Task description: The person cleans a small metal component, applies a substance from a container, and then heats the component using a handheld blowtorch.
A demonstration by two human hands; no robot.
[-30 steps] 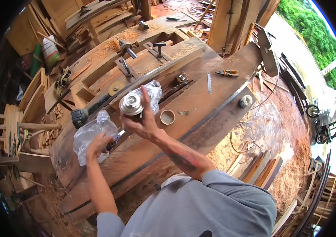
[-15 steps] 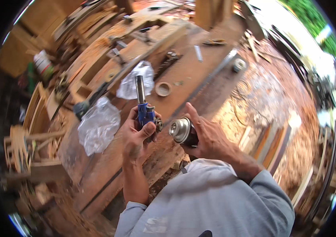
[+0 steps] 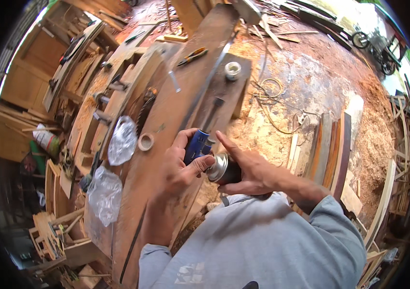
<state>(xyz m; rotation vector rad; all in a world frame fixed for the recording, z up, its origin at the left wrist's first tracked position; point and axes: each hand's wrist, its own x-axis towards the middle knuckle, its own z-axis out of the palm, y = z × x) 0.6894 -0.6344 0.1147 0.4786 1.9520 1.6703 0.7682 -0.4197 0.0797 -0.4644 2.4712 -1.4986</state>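
My left hand (image 3: 181,166) is closed round a blue gas torch head (image 3: 196,145) with a dark metal nozzle tube pointing away from me. My right hand (image 3: 255,171) grips a gas canister (image 3: 220,167), silver at its top and dark along the body. The canister's silver end meets the base of the torch head; my left thumb partly hides the join, so I cannot tell whether they are fastened. Both hands are held over the near edge of a wooden workbench (image 3: 166,120).
On the bench lie crumpled clear plastic bags (image 3: 104,195), a tape roll (image 3: 145,142), pliers (image 3: 193,56) and a white roll (image 3: 232,71). Clamps (image 3: 102,117) stand along a wooden frame at left. Sawdust, a coiled cable (image 3: 272,89) and boards (image 3: 328,149) cover the floor at right.
The torch head and canister were apart and now touch. My left hand has moved right toward the canister. The view has turned, so the bench appears shifted left.
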